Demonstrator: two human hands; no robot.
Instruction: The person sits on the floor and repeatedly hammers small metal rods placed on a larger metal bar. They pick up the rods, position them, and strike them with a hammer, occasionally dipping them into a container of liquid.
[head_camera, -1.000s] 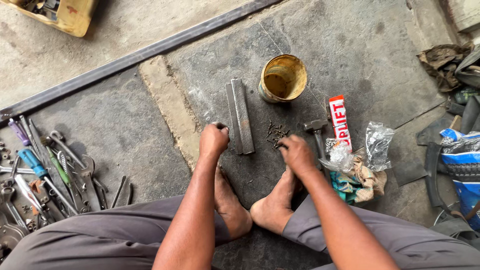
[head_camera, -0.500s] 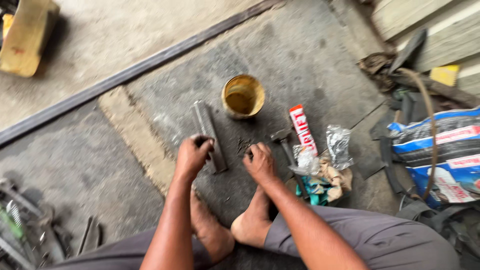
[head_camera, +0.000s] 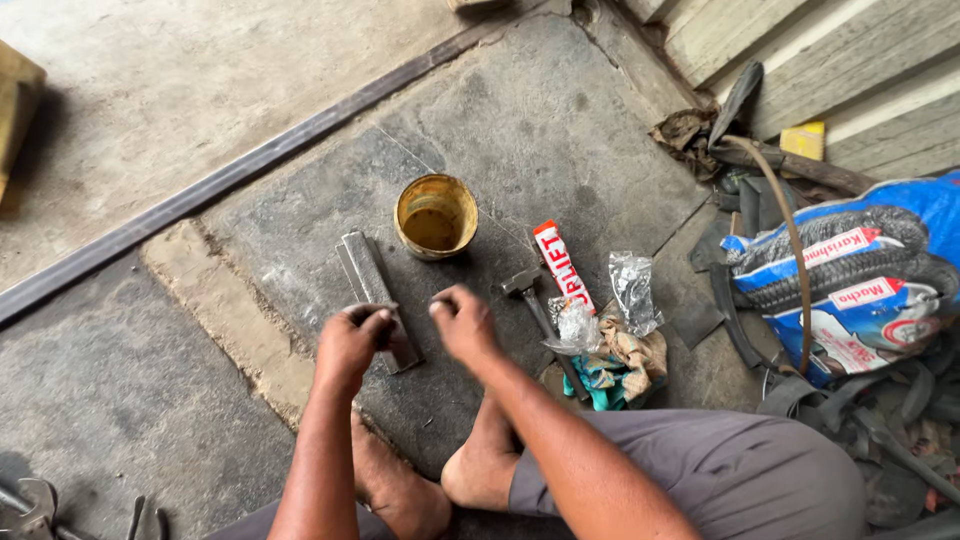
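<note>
A: Where was the metal bar (head_camera: 375, 297) relative to the hands?

B: On the stone floor (head_camera: 560, 130), flat. Long axis ran from the upper left, near the tin, down toward the person's feet. Near end sat right under the left hand (head_camera: 350, 343).

A: Left grip state?

B: Fingers curled in, thumb and fingertips pinched at the bar's near end, touching or just over it. Couldn't tell if it had hold of the bar itself or of something small against it.

A: Right?

B: Right hand (head_camera: 462, 322) was just beside the bar's near end, to its right, clear of it. Thumb and forefinger pressed together, looked like a pinch on something tiny; the piece itself was too small to make out. Left hand was the nearer one to the bar.

A: Counts?

B: One bar. One open round tin (head_camera: 435, 216) with yellowish residue, just past the bar's far end to the right. One hammer (head_camera: 540, 312) to the right of the right hand, head away from the person. One red-and-white carton (head_camera: 562, 264) beside it. Two clear plastic bags (head_camera: 634, 288), crumpled. One bundle of rags (head_camera: 620, 362). Spanners (head_camera: 35, 500) at lower left, mostly cut off, so no count.
</note>
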